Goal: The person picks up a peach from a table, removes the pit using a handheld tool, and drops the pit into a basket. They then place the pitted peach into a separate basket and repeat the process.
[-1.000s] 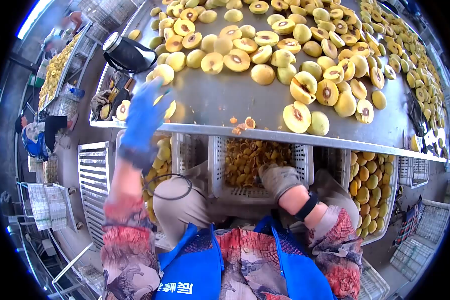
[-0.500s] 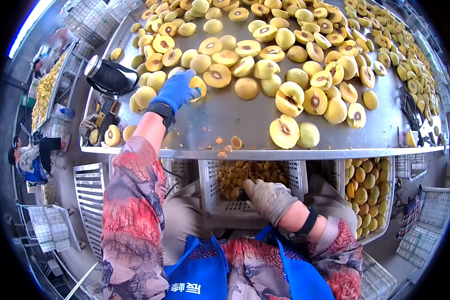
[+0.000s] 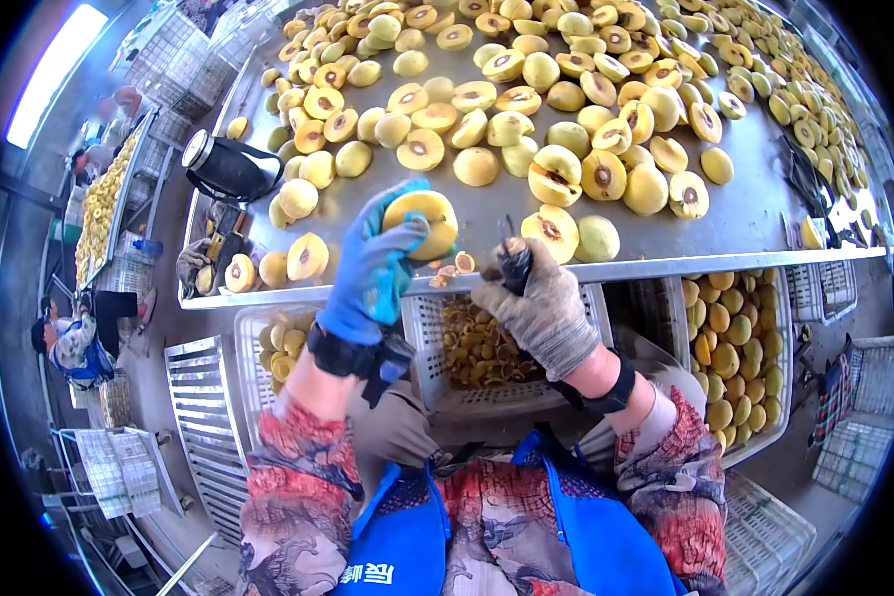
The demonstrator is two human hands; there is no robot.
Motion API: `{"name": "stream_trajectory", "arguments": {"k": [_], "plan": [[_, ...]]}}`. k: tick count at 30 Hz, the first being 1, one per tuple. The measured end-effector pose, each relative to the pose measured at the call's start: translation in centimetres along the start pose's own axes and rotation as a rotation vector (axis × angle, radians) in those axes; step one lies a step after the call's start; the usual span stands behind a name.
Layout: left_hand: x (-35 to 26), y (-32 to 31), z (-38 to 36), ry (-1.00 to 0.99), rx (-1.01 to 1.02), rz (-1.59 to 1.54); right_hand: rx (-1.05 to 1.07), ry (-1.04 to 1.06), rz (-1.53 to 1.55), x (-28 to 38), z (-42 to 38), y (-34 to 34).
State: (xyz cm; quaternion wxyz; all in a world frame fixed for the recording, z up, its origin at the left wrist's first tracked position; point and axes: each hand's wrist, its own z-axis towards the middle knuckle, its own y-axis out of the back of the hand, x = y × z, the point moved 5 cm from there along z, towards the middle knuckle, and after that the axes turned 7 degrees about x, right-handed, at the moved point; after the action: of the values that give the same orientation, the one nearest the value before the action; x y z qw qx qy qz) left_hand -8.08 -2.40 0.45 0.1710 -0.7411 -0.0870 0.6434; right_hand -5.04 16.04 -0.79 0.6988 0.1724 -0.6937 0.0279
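My left hand (image 3: 377, 258), in a blue glove, is closed around a yellow peach half (image 3: 429, 221) above the table's front edge. Opposite it, my right hand (image 3: 541, 303) wears a dirty pale glove and grips a small black-handled tool (image 3: 512, 264). The tool's thin tip points up and away from me; its exact shape is hard to make out. Tool and peach are apart. Many halved peaches (image 3: 419, 149), some with brown pits showing, lie on the metal table (image 3: 367, 204) beyond my hands. Small brown scraps (image 3: 464, 262) sit near its edge.
Below the edge stands a crate (image 3: 430, 338) of brown scraps. Peaches fill another crate (image 3: 730, 348) at right; a third (image 3: 253, 348) at left holds more. A black flask (image 3: 233, 164) lies at the table's left. Further left, a person (image 3: 74, 348) is beside another fruit-covered table.
My left hand has come back from the far fruit with a peach half. My right hand has risen from over the scrap crate, bringing the tool up near the table edge.
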Motion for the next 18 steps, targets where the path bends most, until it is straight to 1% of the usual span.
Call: {"name": "stream_trajectory", "arguments": {"k": [1,2,5,6,9,10,13,16,18], "plan": [[0.2,-1.4,-1.1,0.026,-0.018,-0.029,-0.027,0.047,0.055,0.3,0.1,0.5],[0.6,-2.5,-1.9,0.056,-0.034,-0.058,-0.063,0.020,-0.065,0.9,0.1,1.3],[2.3,-4.9,-3.0,0.053,-0.102,-0.214,-0.138,0.095,-0.083,0.7,0.1,2.1],[3.2,-5.1,-2.9,0.034,-0.086,-0.218,-0.175,0.143,-0.056,1.0,0.1,2.2],[4.2,-5.7,-3.1,0.020,-0.046,-0.246,-0.165,0.178,-0.160,1.9,0.0,2.9],[4.4,-5.8,-3.0,0.014,-0.074,-0.323,-0.183,0.244,-0.150,2.0,-0.1,2.8],[5.8,-4.6,-2.5,-0.016,-0.016,-0.325,-0.163,0.264,-0.188,2.3,-0.4,2.4],[5.6,-4.8,-2.7,-0.047,-0.029,-0.298,-0.098,0.205,-0.125,1.5,-0.1,1.7],[5.7,-4.8,-2.7,-0.013,-0.026,-0.214,-0.043,0.147,-0.119,1.0,0.3,1.4]]}}
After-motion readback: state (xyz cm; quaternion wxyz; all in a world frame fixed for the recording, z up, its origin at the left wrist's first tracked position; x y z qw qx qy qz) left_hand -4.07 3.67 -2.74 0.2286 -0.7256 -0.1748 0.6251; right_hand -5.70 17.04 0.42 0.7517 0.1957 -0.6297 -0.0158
